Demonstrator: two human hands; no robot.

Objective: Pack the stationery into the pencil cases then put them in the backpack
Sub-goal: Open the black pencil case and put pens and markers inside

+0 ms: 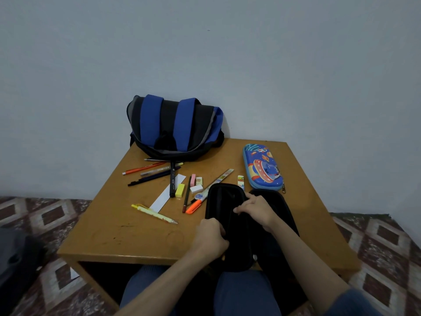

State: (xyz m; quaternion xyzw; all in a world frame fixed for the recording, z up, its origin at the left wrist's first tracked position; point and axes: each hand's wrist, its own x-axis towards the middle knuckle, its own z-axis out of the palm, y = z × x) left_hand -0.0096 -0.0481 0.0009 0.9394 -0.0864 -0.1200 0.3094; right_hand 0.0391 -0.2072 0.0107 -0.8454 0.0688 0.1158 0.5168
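A low wooden tabletop (pixel 109 233) stands against a plain pale wall (pixel 296 65), on a floor covered with a diamond-patterned carpet (pixel 382 252). At the far edge, leaning on the wall, sits a blue and black backpack (pixel 174 128). Loose stationery is scattered in front of it: an orange pen (pixel 143 168) and several dark pens just below the bag, a black marker (pixel 172 180) lying across a white paper strip (pixel 168 193), a yellow eraser (pixel 180 190), a pink eraser (pixel 193 180), a white eraser (pixel 196 189), a printed ruler (pixel 216 181), an orange highlighter (pixel 193 207) and a yellow mechanical pencil (pixel 155 213). To the right lies a closed blue cartoon pencil case (pixel 262 167), well apart from the bag.

At the near edge a black pencil case (pixel 227 201) lies opened out, one half overhanging the tabletop toward the person's lap. The left hand (pixel 210 239) is curled closed, its grip pinching the near edge of the case. The right hand (pixel 255 208) reaches in from the right, fingers bent and its grip narrow on the middle ridge between the two halves. Both forearms are bare; blue trousers (pixel 246 293) show below.
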